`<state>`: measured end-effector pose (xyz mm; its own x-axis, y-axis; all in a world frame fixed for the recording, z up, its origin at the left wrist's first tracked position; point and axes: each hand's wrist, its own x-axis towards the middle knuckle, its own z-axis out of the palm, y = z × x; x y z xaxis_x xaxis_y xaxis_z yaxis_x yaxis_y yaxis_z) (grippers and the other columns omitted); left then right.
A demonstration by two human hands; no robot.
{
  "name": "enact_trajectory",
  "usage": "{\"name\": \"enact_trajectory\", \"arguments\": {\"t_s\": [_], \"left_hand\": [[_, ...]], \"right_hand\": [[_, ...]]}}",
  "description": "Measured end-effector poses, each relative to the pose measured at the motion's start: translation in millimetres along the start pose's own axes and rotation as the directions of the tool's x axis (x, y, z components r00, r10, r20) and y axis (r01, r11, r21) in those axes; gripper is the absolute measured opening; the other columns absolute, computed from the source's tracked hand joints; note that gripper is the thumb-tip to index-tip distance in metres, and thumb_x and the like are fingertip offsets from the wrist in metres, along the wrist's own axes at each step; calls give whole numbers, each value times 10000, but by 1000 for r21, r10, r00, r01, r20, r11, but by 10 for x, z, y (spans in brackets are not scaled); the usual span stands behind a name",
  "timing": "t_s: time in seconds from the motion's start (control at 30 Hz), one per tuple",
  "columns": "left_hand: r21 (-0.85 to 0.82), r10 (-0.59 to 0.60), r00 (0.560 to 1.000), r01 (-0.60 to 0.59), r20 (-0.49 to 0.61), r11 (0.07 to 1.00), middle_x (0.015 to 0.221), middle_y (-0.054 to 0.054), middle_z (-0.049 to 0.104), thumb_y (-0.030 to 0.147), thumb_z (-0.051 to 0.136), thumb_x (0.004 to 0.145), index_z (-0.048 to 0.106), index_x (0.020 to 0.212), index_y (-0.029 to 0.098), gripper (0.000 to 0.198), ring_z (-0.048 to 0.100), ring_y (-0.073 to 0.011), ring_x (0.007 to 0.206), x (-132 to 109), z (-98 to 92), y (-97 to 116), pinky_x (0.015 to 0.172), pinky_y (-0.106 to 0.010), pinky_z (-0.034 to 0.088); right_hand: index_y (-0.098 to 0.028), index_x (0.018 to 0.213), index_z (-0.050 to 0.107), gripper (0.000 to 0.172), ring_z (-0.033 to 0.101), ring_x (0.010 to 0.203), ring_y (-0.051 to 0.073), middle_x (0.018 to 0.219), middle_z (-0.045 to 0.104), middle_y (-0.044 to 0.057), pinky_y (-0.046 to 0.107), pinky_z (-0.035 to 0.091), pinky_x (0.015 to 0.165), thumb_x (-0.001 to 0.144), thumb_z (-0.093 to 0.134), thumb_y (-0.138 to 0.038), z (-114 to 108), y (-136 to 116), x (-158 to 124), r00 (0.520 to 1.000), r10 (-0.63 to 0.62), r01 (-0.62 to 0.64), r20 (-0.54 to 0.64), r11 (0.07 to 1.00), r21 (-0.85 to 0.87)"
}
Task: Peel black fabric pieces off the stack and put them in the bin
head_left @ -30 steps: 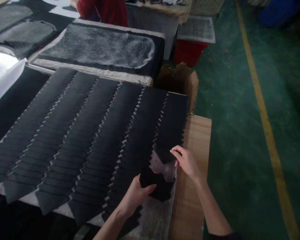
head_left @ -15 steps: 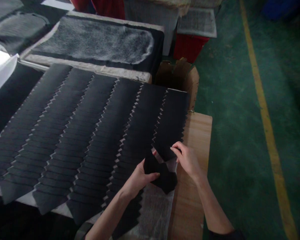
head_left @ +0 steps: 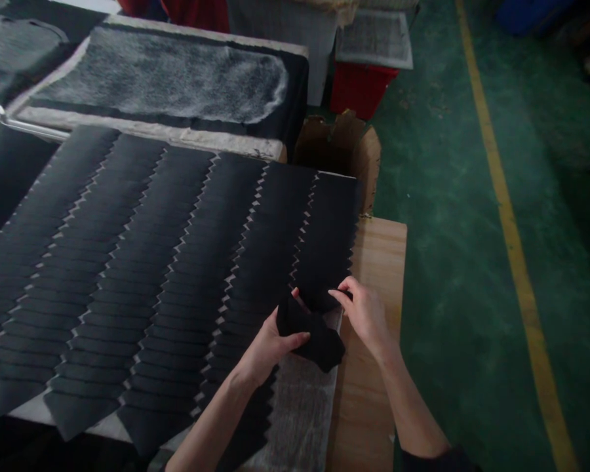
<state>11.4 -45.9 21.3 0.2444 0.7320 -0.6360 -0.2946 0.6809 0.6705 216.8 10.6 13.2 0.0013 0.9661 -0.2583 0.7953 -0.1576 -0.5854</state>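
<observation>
Several columns of overlapping dark fabric pieces (head_left: 187, 223) with pointed ends cover the table, with zigzag gaps between the columns. My left hand (head_left: 275, 337) is closed around a small stack of black fabric pieces (head_left: 314, 337), thumb on top and a fingertip showing at the far side. At the near end of the rightmost column (head_left: 324, 236), my right hand (head_left: 361, 305) pinches the edge of a dark fabric piece between thumb and fingers. Bare greyish table covering (head_left: 302, 403) shows below the held stack.
A wooden board (head_left: 373, 367) runs along the table's right edge. Behind stand a torn cardboard box (head_left: 371, 160), a red bin (head_left: 361, 88) and another table with dark, whitish-dusted material (head_left: 177, 75). A person's red clothing (head_left: 196, 13) shows at the top. Green floor with a yellow line (head_left: 501, 177) lies right.
The view has shifted slightly, so the scene sits further left. The stack in my left hand has tilted and bunched a little; my right hand keeps its pinch at the column's end.
</observation>
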Motion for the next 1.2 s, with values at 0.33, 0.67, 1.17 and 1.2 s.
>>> {"name": "enact_trajectory", "arguments": {"t_s": [0.33, 0.67, 1.17, 1.2], "left_hand": [[39, -22, 999, 24, -49, 999, 1183, -58, 653, 216, 814, 673, 246, 1509, 252, 1012, 633, -218, 988, 17, 50, -6, 826, -292, 532], [-32, -2, 1000, 1, -25, 1000, 1177, -65, 658, 214, 801, 704, 309, 1483, 289, 924, 659, -219, 931, -13, -18, -79, 736, -303, 572], [-134, -119, 993, 117, -7, 984, 976, -112, 732, 321, 858, 657, 649, 1092, 123, 521, 707, -263, 824, -265, 3, -233, 684, -354, 597], [-119, -112, 993, 109, -21, 987, 948, -109, 734, 331, 856, 658, 655, 1061, 115, 499, 706, -254, 806, -268, 4, -252, 692, -351, 594]], "right_hand": [[-231, 735, 534, 350, 555, 494, 135, 605, 618, -25, 269, 292, 508, 832, 606, -560, 16, 160, -6, 986, 159, -157, -56, 987, 37], [-221, 922, 571, 292, 618, 625, 148, 757, 658, 4, 264, 432, 572, 888, 539, -509, -90, 151, -330, 988, 146, -134, -45, 967, 215], [-227, 814, 487, 357, 572, 589, 152, 669, 575, -23, 232, 436, 452, 788, 642, -548, 293, -251, -916, 926, 307, -368, 221, 602, 708], [-228, 824, 480, 369, 583, 587, 156, 663, 576, -24, 235, 444, 452, 789, 641, -558, 314, -252, -944, 918, 319, -384, 235, 574, 723]]}}
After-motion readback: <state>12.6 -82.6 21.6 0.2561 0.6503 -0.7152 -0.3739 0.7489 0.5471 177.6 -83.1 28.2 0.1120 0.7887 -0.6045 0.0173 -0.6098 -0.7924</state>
